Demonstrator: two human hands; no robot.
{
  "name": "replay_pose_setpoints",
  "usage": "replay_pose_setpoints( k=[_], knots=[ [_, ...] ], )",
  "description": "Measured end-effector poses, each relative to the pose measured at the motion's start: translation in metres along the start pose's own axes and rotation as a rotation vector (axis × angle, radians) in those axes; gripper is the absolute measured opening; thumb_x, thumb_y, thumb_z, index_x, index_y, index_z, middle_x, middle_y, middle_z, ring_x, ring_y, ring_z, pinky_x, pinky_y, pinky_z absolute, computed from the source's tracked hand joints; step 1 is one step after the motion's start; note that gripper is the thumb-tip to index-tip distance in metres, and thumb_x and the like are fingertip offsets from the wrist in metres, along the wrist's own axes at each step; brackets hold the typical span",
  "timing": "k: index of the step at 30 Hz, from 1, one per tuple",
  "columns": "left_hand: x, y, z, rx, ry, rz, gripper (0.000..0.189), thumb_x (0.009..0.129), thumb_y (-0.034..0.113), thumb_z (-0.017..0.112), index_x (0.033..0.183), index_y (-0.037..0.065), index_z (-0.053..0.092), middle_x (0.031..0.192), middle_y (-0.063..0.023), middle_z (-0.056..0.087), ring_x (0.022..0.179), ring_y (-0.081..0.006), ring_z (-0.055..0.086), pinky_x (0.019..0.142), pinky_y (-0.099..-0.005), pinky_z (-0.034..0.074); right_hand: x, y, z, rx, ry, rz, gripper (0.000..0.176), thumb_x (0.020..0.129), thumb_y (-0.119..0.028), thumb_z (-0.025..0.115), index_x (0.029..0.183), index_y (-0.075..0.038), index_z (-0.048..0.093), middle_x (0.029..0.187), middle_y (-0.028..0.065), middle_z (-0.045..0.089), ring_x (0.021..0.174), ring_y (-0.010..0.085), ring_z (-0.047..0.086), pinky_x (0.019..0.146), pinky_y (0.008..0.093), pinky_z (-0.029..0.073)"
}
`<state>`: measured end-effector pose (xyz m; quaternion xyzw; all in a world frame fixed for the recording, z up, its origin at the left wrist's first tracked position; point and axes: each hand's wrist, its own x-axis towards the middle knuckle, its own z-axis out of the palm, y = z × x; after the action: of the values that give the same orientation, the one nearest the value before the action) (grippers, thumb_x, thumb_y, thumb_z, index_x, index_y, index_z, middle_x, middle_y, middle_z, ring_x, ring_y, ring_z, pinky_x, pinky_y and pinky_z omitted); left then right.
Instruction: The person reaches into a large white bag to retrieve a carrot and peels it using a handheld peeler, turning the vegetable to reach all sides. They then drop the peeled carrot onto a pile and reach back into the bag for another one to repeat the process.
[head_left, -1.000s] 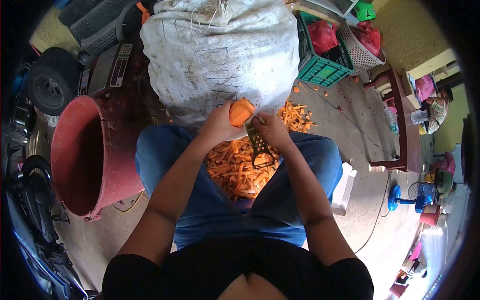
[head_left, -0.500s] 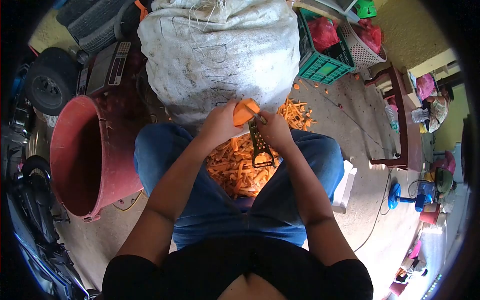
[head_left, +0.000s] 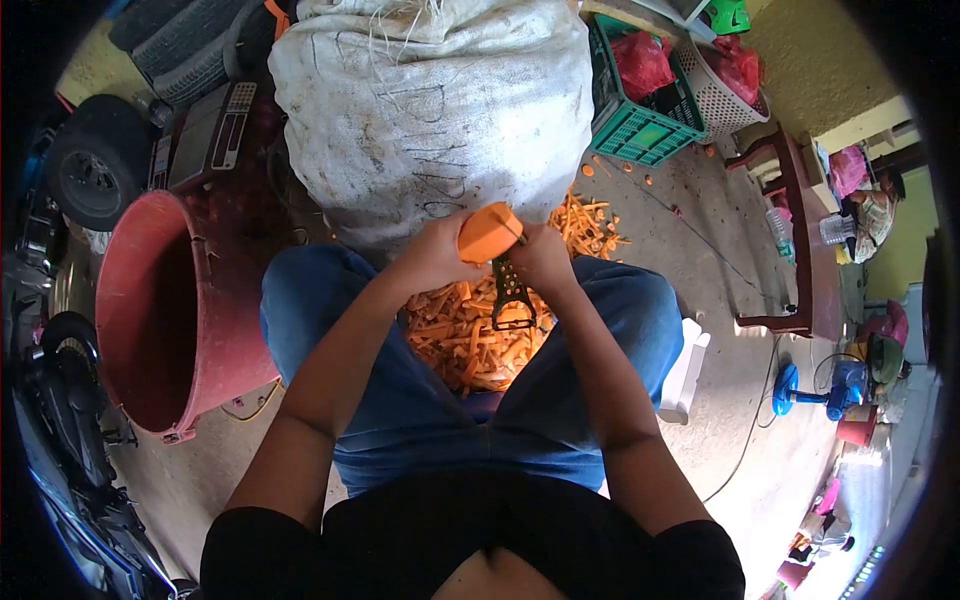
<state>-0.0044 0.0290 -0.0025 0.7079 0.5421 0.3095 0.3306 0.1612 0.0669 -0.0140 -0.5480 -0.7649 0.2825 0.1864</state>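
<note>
So the orange chunk of veg [head_left: 490,232] sits just above the middle of the frame, grasped in the left hand [head_left: 432,255], with its faceted upper end showing. Right beside it, the right hand [head_left: 546,255] has its fingers closed around the top of a dark peeler [head_left: 512,300], and the holed body and open loop hang out below. The fist is up against the chunk's right side (can't tell if the tool is actually touching it, fingers are in the way). Under both hands, between the knees in blue jeans [head_left: 635,315], there's a pile of orange peelings [head_left: 465,345]. More orange strips [head_left: 590,228] lie right of center, by the big white sack [head_left: 450,110] filling the top middle. Red tub [head_left: 240,320] at left, green crate [head_left: 655,145] at upper right, blue fan [head_left: 787,390] at far right.
</note>
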Motion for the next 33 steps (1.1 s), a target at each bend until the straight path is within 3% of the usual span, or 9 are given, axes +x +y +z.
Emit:
replay_pose_setpoints(
  k=[6,9,12,14,17,22,24,29,33],
  knots=[
    [-0.006,0.012,-0.006,0.090,-0.001,-0.033,0.048,0.056,0.014,0.068,0.097,-0.001,0.047,0.080,-0.0147,0.056,0.075,-0.0235,0.057,0.065,-0.0306,0.043,0.003,0.000,0.002,0.056,-0.039,-0.040,0.019,0.065,-0.015,0.052,0.075,0.000,0.055,0.069,0.0222,0.054,0.070,0.0362,0.053,0.062,0.0398,0.043],
    [-0.009,0.012,-0.005,-0.109,0.021,0.042,0.051,0.057,0.014,0.068,0.101,-0.001,0.045,0.081,-0.0144,0.057,0.075,-0.0237,0.057,0.064,-0.0312,0.043,0.006,0.001,0.002,0.191,-0.035,-0.074,0.020,0.065,-0.016,0.053,0.075,0.001,0.056,0.070,0.0217,0.054,0.071,0.0359,0.053,0.063,0.0388,0.043],
    [-0.012,0.005,0.000,-0.728,-0.256,-0.318,0.052,0.058,0.013,0.066,0.103,0.001,0.044,0.082,-0.0143,0.057,0.076,-0.0241,0.057,0.064,-0.0311,0.044,0.010,0.005,0.001,0.222,-0.052,-0.156,0.020,0.065,-0.017,0.054,0.073,0.000,0.056,0.070,0.0211,0.055,0.070,0.0350,0.054,0.063,0.0384,0.043],
    [-0.009,0.002,0.004,0.014,-0.083,0.106,0.047,0.058,0.015,0.066,0.097,0.001,0.044,0.080,-0.0156,0.056,0.075,-0.0295,0.055,0.064,-0.0360,0.043,0.015,0.023,0.010,-0.049,-0.143,-0.189,0.022,0.065,-0.020,0.054,0.075,0.000,0.056,0.072,0.0212,0.055,0.072,0.0336,0.055,0.064,0.0385,0.044],
    [-0.028,0.067,0.015,0.006,-0.226,0.385,0.048,0.058,0.015,0.066,0.098,0.004,0.044,0.081,-0.0146,0.056,0.076,-0.0292,0.055,0.065,-0.0365,0.043,0.022,0.045,0.035,-0.067,-0.151,0.053,0.026,0.065,-0.024,0.055,0.079,-0.002,0.056,0.075,0.0207,0.056,0.074,0.0326,0.055,0.065,0.0387,0.043],
    [-0.022,0.058,-0.004,0.053,-0.081,0.283,0.045,0.058,0.016,0.065,0.099,0.009,0.046,0.083,-0.0137,0.055,0.078,-0.0300,0.054,0.067,-0.0371,0.042,0.017,0.046,0.039,0.142,-0.338,-0.049,0.024,0.067,-0.022,0.052,0.084,-0.007,0.056,0.080,0.0191,0.056,0.075,0.0331,0.054,0.066,0.0387,0.043],
    [-0.023,0.050,-0.021,0.108,-0.068,0.146,0.048,0.058,0.016,0.066,0.100,0.005,0.046,0.088,-0.0139,0.055,0.081,-0.0292,0.054,0.068,-0.0342,0.043,-0.003,0.025,0.020,0.309,-0.283,-0.382,0.023,0.067,-0.019,0.051,0.084,-0.006,0.056,0.079,0.0187,0.056,0.075,0.0329,0.054,0.065,0.0383,0.043],
    [-0.047,0.036,-0.056,0.443,0.205,0.185,0.047,0.058,0.014,0.063,0.102,0.010,0.046,0.085,-0.0114,0.055,0.077,-0.0297,0.054,0.066,-0.0362,0.043,0.010,0.025,0.030,-0.250,-0.496,-0.085,0.023,0.068,-0.019,0.048,0.083,-0.003,0.056,0.077,0.0189,0.056,0.073,0.0343,0.052,0.066,0.0385,0.041],
    [-0.103,0.026,-0.128,0.661,0.475,-0.192,0.041,0.063,0.015,0.060,0.100,0.008,0.046,0.086,-0.0137,0.055,0.077,-0.0307,0.054,0.066,-0.0375,0.043,0.013,0.032,0.035,-0.211,-0.411,-0.119,0.022,0.069,-0.020,0.049,0.080,-0.003,0.056,0.074,0.0191,0.055,0.070,0.0352,0.052,0.063,0.0403,0.040]
  ],
)
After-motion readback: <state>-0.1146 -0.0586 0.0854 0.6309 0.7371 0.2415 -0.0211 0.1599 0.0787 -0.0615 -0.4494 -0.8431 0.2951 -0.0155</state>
